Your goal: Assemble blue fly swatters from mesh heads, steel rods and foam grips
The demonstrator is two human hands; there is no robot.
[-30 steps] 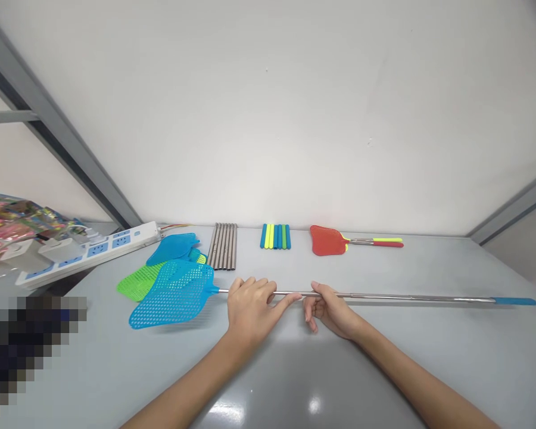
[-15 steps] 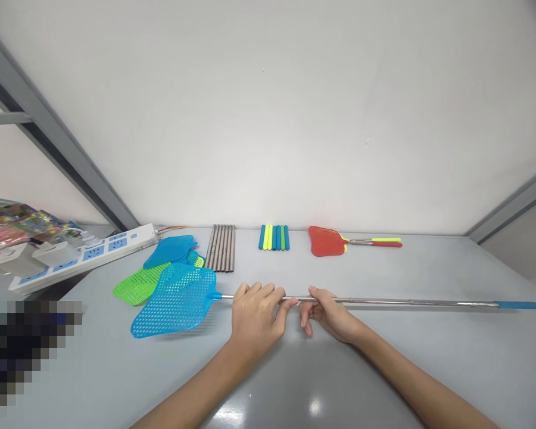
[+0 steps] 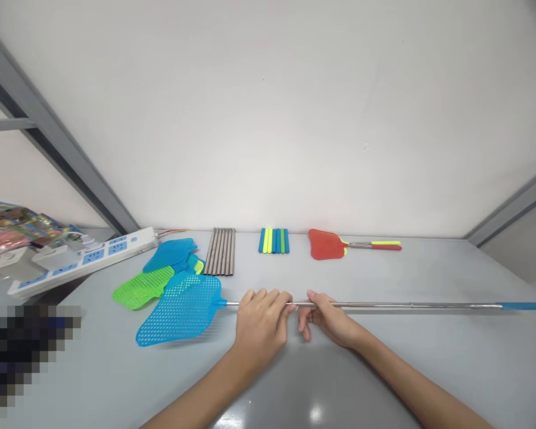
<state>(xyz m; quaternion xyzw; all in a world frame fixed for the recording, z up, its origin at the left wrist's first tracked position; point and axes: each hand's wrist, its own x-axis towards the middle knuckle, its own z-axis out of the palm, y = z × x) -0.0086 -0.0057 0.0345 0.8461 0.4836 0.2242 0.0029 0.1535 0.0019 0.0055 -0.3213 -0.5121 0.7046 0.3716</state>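
A blue fly swatter [image 3: 183,311] with a long, drawn-out metal rod lies level across the view above the table, its blue handle [image 3: 522,306] at the far right. Close to the perforated head, my left hand [image 3: 262,319] is closed around the rod from above. My right hand [image 3: 333,320] holds the rod a little farther right, thumb on top and fingers curled below it. Behind the swatter's head lie loose blue swatter heads [image 3: 170,254] and a green swatter head [image 3: 143,287], partly overlapped.
Toward the wall lie several metal rods [image 3: 220,251], a row of coloured handle sleeves [image 3: 274,241] and a red fly swatter [image 3: 327,245] with a yellow one under it. A white power strip [image 3: 111,252] and plastic-wrapped goods [image 3: 15,229] are on the left.
The blue fly swatter has shifted slightly right, its handle end too. My left hand moved right with it, while my right hand stays nearly in place. The view tilted slightly.
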